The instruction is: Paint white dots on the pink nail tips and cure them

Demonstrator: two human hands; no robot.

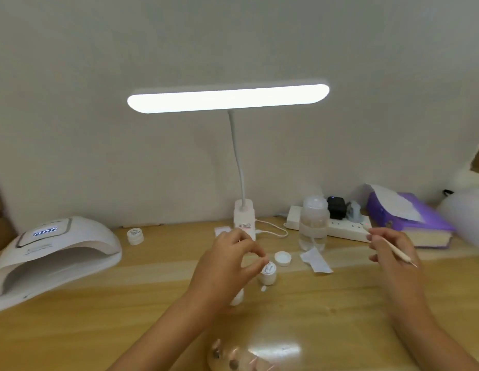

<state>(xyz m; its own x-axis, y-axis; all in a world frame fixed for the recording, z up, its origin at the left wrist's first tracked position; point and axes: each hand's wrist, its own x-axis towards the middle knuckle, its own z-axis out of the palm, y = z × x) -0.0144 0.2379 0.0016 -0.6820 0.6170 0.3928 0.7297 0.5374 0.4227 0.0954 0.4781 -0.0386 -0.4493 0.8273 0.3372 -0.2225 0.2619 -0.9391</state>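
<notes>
Right hand (393, 263) pinches the pen (399, 252) between thumb and fingers, raised over the bench (99, 330). Left hand (227, 266) hovers just left of the jar (267, 273), fingers curled; whether they pinch anything cannot be told. Lid (283, 258) lies just behind the jar. Lamp (53, 253) sits far left.

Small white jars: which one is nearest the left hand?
The jar just right of the left hand, by the loose white cap. The other jar stands far back, beside the curing lamp.
</notes>
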